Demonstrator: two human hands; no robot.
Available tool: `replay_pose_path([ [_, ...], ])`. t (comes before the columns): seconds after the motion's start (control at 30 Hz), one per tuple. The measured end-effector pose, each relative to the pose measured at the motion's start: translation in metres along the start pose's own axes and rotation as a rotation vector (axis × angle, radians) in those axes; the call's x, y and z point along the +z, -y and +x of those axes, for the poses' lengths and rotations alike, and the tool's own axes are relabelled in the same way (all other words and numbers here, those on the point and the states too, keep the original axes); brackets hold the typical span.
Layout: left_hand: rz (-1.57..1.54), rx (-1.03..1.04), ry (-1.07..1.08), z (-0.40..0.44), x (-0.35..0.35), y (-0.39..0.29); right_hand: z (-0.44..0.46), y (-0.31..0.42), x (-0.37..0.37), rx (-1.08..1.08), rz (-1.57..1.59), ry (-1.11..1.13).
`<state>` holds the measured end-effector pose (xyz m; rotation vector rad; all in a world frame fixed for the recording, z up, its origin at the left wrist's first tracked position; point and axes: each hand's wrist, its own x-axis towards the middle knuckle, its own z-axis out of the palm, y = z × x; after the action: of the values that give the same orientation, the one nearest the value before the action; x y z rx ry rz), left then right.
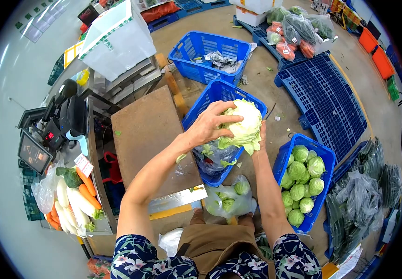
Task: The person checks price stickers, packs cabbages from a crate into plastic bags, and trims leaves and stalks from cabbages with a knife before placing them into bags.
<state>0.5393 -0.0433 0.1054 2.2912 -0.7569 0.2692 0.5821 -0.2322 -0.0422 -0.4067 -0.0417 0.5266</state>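
Note:
Between both hands I hold a pale green cabbage [245, 122] above a blue crate [257, 102]. My left hand [210, 122] presses on its left side with fingers curled over the leaves. At the right side, my right hand [262, 135] supports it from beside and below, its fingers mostly hidden. Inside the crate under the cabbage lie plastic film and loose leaves [215, 156]. Near my feet sits a clear plastic bag [229, 200] with cabbages in it. To the right, another blue crate [281, 160] is filled with several round cabbages [298, 170].
A brown-topped table [147, 135] stands at left, beside a scale with screen [36, 151] and a pile of radishes and carrots [73, 202]. Behind are a blue crate with scraps [210, 42], a white foam box [117, 42] and blue pallets [324, 102]. Bagged dark green vegetables [359, 209] lie right.

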Motion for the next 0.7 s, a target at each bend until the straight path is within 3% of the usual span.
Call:
replay_pose_path([
  [0.3,0.128,0.112,0.146,0.012,-0.014,-0.014,-0.009,0.012,0.011,0.113,0.064,0.096],
  [0.5,0.081,0.078,0.262,0.014,-0.014,-0.012,-0.016,0.006,0.004,0.152,0.024,-0.003],
  [0.6,0.094,0.184,0.240,0.005,-0.007,-0.002,-0.016,0.003,-0.003,0.165,0.035,0.077],
  [0.7,0.044,0.140,0.206,0.003,-0.005,0.003,-0.017,-0.003,-0.006,0.142,0.088,0.029],
])
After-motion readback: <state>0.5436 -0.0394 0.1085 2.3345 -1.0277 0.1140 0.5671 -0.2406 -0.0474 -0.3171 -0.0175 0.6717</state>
